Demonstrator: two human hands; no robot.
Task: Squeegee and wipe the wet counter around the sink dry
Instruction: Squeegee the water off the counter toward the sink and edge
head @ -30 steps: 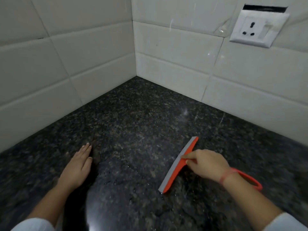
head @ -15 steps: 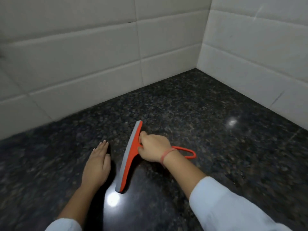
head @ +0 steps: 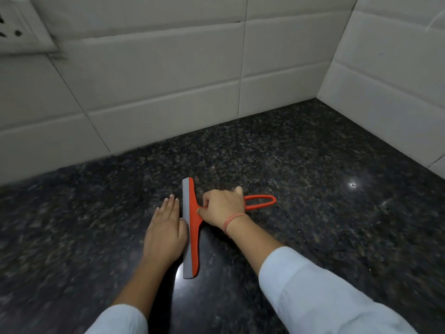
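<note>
Your right fingers [head: 204,201] are curled tight around the neck of the orange squeegee [head: 192,227], whose grey blade stands on the dark granite counter [head: 313,165] just beside your left hand [head: 166,232], lying flat with fingers pressed together, near the white tiled wall [head: 156,92].

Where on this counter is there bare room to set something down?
Bare counter lies right of the squeegee to the corner tiles, behind it to the back wall, and far left. Crowded only mid-front: left hand flat beside the blade, right hand gripping the handle.
</note>
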